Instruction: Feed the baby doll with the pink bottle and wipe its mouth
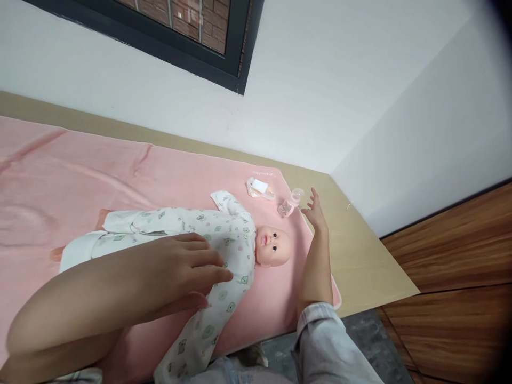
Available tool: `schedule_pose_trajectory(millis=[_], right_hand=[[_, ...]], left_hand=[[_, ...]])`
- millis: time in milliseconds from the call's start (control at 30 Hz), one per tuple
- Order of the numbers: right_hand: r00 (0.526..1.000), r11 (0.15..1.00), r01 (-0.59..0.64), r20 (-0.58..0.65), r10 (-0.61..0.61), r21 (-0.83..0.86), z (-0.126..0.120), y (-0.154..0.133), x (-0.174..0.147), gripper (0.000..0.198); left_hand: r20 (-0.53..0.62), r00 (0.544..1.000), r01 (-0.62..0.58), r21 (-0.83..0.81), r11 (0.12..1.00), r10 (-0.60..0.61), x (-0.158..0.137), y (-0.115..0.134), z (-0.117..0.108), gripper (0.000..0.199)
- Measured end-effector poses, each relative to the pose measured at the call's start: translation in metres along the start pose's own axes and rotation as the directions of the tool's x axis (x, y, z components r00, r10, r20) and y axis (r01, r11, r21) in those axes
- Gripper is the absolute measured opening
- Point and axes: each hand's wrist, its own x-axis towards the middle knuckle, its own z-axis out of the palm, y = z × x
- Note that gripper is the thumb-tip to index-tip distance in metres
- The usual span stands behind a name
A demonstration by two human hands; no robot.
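Note:
A baby doll lies on its back on a pink blanket, its head toward the right. It wears a white suit printed with small green and grey figures. My left hand is over the doll's chest, fingers stretched out and holding nothing; whether it touches the suit I cannot tell. My right hand is raised with spread fingers just right of a small clear baby bottle, apart from it. Left of the bottle lies a small clear packet with a white label, its contents unclear.
The blanket covers most of a light wooden tabletop. Behind it rises a white wall with a dark-framed window. Brown wood-grain panels stand at the right, and grey floor shows below the table edge.

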Motion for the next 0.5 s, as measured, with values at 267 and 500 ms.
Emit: schedule_pose_trajectory(millis=[267,500], right_hand=[[0.974,0.984,0.053,0.209,-0.089,0.17,0.025,0.013,0.01,0.129],[0.992,0.974,0.086,0.076,-0.104,0.211,0.037,0.029,0.017,0.119]], left_hand=[[-0.008,1.0,0.014,0.103,0.995,-0.013,-0.014,-0.019,-0.001,0.033],[0.078,0.991,0.101,0.11,0.989,-0.11,0.002,-0.023,-0.007,0.04]])
